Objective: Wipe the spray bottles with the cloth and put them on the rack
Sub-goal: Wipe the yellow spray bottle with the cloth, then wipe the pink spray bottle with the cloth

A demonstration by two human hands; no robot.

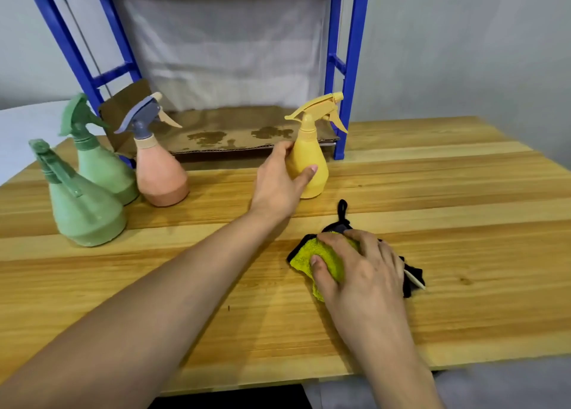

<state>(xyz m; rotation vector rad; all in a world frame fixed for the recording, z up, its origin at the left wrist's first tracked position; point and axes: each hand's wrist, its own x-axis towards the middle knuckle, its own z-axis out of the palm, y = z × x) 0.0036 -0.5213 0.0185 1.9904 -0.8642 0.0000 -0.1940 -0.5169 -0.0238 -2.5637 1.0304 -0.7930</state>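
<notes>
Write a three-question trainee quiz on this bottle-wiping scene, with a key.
1. True or false: the left hand grips the yellow plastic spray bottle.
2. How many spray bottles stand on the wooden table?
3. The right hand rests on: A) the yellow-green microfibre cloth B) the blue metal rack C) the pink spray bottle.

Key: 1 true; 2 four; 3 A.

Three spray bottles [123,174] stand at the desk's [432,192] left; a fourth bottle [312,161] stands mid-frame before the rack [352,69], the cloth [327,260] lower right of it.
</notes>
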